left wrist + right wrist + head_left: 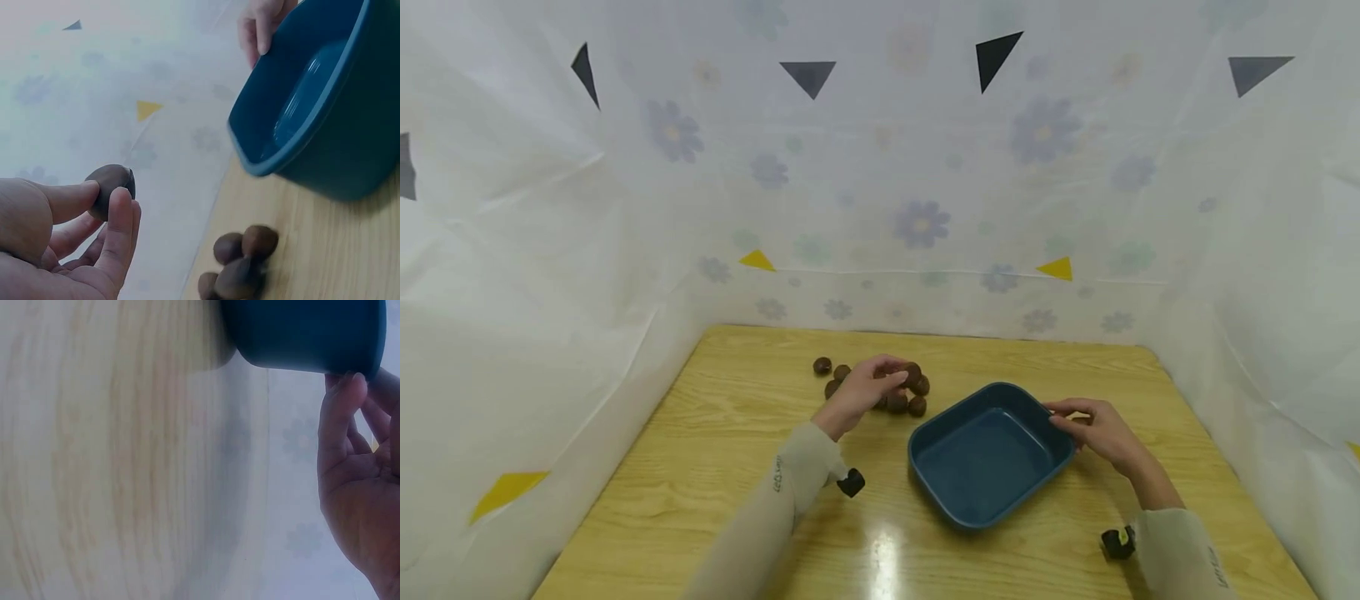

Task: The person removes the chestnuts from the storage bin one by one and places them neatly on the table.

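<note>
My left hand (863, 392) pinches one brown chestnut (111, 187) between thumb and fingertips, above the table. Below and around that hand lies a loose group of chestnuts (897, 404), partly hidden by it in the head view. To their right is a deep blue rectangular basin (985, 462) with rounded corners; nothing lies inside it. My right hand (1097, 433) grips the basin's far right rim, thumb on one side and fingers on the other. Whether the basin's whole base touches the table cannot be told.
The wood-grain table (715, 467) extends around both hands. White flowered sheeting (880, 167) with dark and yellow triangles rises behind the table and along both sides. One chestnut (822, 366) lies at the group's far left.
</note>
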{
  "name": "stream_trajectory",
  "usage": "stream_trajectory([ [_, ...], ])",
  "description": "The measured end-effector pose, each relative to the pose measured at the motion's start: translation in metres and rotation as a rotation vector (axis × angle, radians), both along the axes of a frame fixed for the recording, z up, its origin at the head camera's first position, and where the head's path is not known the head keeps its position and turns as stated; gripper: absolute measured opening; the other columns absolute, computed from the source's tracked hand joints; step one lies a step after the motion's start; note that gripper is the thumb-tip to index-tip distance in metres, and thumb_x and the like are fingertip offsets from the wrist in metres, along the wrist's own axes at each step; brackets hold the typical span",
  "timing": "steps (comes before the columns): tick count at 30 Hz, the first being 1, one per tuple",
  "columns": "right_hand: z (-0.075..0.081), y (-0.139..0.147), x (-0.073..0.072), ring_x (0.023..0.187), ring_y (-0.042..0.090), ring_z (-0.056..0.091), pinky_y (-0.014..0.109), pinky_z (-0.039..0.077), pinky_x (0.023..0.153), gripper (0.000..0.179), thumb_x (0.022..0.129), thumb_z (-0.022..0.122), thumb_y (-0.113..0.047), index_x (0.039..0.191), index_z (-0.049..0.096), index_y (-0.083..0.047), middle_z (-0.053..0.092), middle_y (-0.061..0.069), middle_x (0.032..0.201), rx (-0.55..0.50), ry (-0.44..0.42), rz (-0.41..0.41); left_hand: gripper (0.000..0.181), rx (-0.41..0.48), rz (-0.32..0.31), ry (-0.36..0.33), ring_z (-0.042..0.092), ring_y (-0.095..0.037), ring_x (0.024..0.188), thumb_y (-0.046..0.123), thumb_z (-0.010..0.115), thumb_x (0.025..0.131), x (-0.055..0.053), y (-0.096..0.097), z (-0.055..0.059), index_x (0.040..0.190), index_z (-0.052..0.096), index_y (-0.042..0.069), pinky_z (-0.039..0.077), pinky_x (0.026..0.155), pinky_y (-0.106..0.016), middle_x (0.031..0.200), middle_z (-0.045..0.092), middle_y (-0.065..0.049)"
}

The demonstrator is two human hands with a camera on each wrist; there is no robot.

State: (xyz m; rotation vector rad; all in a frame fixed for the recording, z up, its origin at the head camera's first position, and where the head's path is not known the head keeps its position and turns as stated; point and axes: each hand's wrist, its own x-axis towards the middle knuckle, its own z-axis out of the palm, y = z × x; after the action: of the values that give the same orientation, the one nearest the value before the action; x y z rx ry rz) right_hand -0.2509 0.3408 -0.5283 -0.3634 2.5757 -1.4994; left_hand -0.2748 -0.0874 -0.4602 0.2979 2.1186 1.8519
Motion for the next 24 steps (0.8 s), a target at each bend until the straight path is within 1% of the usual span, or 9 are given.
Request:
stream_trajectory([
  [3,-0.001,0.0,-0.001,0.058,0.038,0.053,0.043,0.057,0.055,0.043,0.104,0.066,-0.028,0.139,0.065,-0.003,0.061,0.03,0.133,0.005,0.007,0.003,0.036,0.005,0.03,0.019,0.065,-0.035,0.12,0.021,0.058,0.108,-0.001,-0.018,0.001,0.142,0.059,0.01,0.044,0.115,-0.059,0.14,0.06,-0.013],
  [7,-0.002,0.0,-0.003,0.058,0.038,0.053,0.043,0.057,0.054,0.042,0.104,0.066,-0.028,0.138,0.065,-0.003,0.061,0.03,0.133,0.005,0.011,0.016,0.037,0.013,0.092,0.023,0.063,-0.041,0.123,0.019,0.058,0.108,-0.002,-0.044,0.0,0.143,0.058,0.007,0.044,0.115,-0.059,0.137,0.058,-0.016],
  [13,-0.002,0.0,-0.003,0.059,0.036,0.054,0.043,0.057,0.054,0.042,0.104,0.066,-0.027,0.138,0.065,-0.002,0.06,0.03,0.136,-0.005,0.002,0.016,0.042,0.01,0.177,0.005,0.061,-0.039,0.126,0.022,0.057,0.109,-0.006,-0.082,0.001,0.147,0.052,0.006,0.042,0.118,-0.057,0.14,0.053,-0.018],
  [15,-0.002,0.0,-0.003,0.06,0.037,0.054,0.044,0.057,0.054,0.042,0.104,0.066,-0.027,0.138,0.065,-0.003,0.06,0.03,0.135,-0.003,0.0,0.014,0.044,0.001,0.194,0.011,0.062,-0.035,0.125,0.023,0.056,0.109,-0.006,-0.091,0.002,0.149,0.05,0.006,0.042,0.119,-0.055,0.143,0.051,-0.018],
  [19,-0.001,0.0,-0.003,0.061,0.039,0.053,0.044,0.057,0.055,0.042,0.104,0.066,-0.027,0.138,0.065,-0.003,0.061,0.029,0.134,-0.001,-0.001,0.01,0.044,-0.03,0.222,0.026,0.066,-0.024,0.117,0.025,0.056,0.11,-0.006,-0.103,0.004,0.149,0.05,0.007,0.049,0.115,-0.047,0.143,0.051,-0.016],
  [21,-0.001,0.001,-0.003,0.061,0.038,0.054,0.044,0.057,0.055,0.042,0.104,0.066,-0.027,0.138,0.065,-0.003,0.061,0.029,0.135,-0.002,-0.001,0.009,0.044,-0.031,0.229,0.028,0.066,-0.025,0.118,0.024,0.056,0.109,-0.006,-0.106,0.003,0.149,0.05,0.006,0.051,0.113,-0.045,0.142,0.051,-0.016],
  [24,-0.002,0.001,-0.003,0.061,0.036,0.055,0.044,0.057,0.055,0.042,0.104,0.066,-0.027,0.138,0.065,-0.003,0.06,0.028,0.136,-0.003,-0.004,0.007,0.043,-0.008,0.237,0.019,0.061,-0.035,0.126,0.022,0.056,0.109,-0.007,-0.108,-0.001,0.149,0.05,0.004,0.048,0.116,-0.048,0.141,0.051,-0.017],
])
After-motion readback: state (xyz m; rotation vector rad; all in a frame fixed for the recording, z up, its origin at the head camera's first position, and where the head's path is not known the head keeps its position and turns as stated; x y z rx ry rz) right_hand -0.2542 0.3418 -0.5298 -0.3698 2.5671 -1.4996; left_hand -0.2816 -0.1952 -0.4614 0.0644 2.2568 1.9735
